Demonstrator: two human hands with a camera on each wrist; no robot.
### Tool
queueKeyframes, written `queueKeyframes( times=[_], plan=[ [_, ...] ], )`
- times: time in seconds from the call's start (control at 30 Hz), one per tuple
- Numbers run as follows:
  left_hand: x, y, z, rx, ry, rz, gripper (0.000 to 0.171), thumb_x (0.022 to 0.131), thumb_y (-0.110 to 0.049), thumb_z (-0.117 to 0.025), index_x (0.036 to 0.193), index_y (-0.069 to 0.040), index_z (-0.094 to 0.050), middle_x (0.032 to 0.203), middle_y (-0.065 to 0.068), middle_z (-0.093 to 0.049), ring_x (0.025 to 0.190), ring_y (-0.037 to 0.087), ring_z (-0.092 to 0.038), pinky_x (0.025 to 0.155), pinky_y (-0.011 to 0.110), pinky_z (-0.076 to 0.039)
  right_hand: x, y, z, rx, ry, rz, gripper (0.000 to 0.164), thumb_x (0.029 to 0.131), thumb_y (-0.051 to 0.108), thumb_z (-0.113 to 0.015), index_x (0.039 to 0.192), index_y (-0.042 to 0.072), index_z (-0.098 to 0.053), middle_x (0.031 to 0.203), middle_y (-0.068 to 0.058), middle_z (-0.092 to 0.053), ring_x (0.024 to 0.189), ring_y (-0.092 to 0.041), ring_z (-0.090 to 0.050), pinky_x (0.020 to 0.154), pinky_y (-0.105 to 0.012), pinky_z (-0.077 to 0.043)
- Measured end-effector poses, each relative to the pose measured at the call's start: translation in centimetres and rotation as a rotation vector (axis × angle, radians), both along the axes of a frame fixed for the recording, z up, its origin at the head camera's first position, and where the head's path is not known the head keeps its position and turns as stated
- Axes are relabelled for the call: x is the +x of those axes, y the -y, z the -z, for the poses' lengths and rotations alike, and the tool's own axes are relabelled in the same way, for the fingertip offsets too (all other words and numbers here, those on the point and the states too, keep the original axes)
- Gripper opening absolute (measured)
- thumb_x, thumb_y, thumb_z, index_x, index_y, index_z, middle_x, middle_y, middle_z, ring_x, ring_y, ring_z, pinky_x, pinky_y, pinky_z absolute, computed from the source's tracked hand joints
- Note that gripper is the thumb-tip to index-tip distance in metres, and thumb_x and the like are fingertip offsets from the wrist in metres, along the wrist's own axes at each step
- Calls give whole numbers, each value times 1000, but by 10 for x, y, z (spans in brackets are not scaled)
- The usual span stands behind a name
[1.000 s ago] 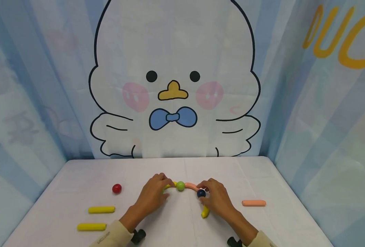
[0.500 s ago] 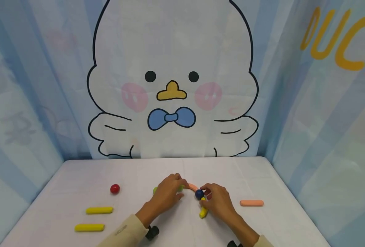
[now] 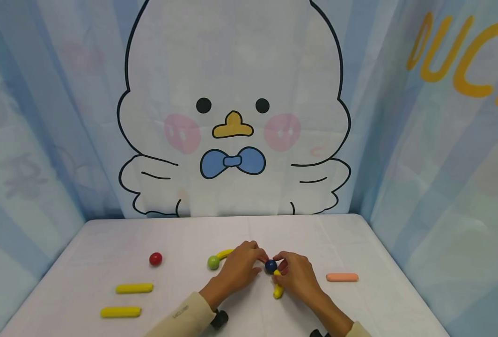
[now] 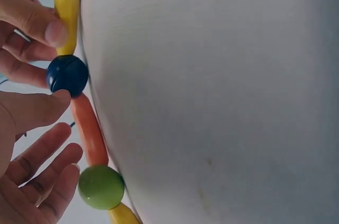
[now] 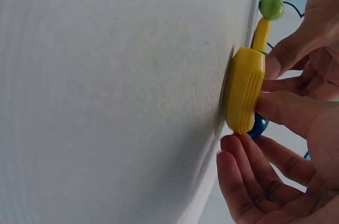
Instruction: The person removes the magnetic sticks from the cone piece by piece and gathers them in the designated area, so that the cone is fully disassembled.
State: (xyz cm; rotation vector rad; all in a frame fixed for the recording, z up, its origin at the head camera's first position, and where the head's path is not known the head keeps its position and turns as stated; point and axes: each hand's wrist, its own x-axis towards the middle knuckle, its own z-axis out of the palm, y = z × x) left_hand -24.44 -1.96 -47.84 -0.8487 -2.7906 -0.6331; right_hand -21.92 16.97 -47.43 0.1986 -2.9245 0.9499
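Note:
A curved chain of sticks and balls lies on the white table. My left hand (image 3: 238, 264) has its fingers at the orange stick (image 4: 90, 134), thumb tip close by the dark blue ball (image 4: 68, 74). My right hand (image 3: 297, 274) pinches the yellow stick (image 3: 278, 291) on the other side of that ball, thumb against its side. A green ball (image 4: 100, 187) joins the orange stick's far end; in the head view my left hand hides it. Another yellow stick (image 3: 225, 253) runs left from there to a second green ball (image 3: 213, 262).
To the left on the table (image 3: 181, 323) lie a red ball (image 3: 156, 259) and two loose yellow sticks, an upper one (image 3: 134, 288) and a lower one (image 3: 120, 312). A loose orange stick (image 3: 342, 277) lies right of my right hand. Printed curtains (image 3: 232, 196) stand behind.
My left hand has moved right along the chain, from the left yellow stick past the middle green ball to the orange stick. My right hand has shifted from the blue ball toward the yellow stick.

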Motion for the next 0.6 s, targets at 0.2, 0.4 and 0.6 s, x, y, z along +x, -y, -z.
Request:
queueKeyframes(
  times=[0.2,0.4,0.6],
  plan=[
    [-2,-5,3,-9,7,-3,26,89,-16,-88,112,-20,-80,105,-4,-72,100,11,-63,95,30,-58,0,-2,2,-25,-14,-17,43,73,13,-97,111,12,-76,83,2,-71,76,-12,-63,73,-31,-50],
    [-6,-9,4,-9,-1,6,28,88,-15,-89,114,-21,-80,105,-5,-73,97,10,-61,91,27,-57,0,-2,3,-23,-19,-29,44,73,12,-97,112,12,-75,81,4,-70,75,-10,-63,74,-30,-50],
    [-8,-13,2,-9,-17,20,27,87,-18,-90,112,-20,-81,103,-7,-75,92,8,-58,85,24,-55,0,-3,3,-22,-8,-14,46,73,14,-98,113,12,-75,82,5,-70,74,-7,-62,71,-28,-51]
  ],
)
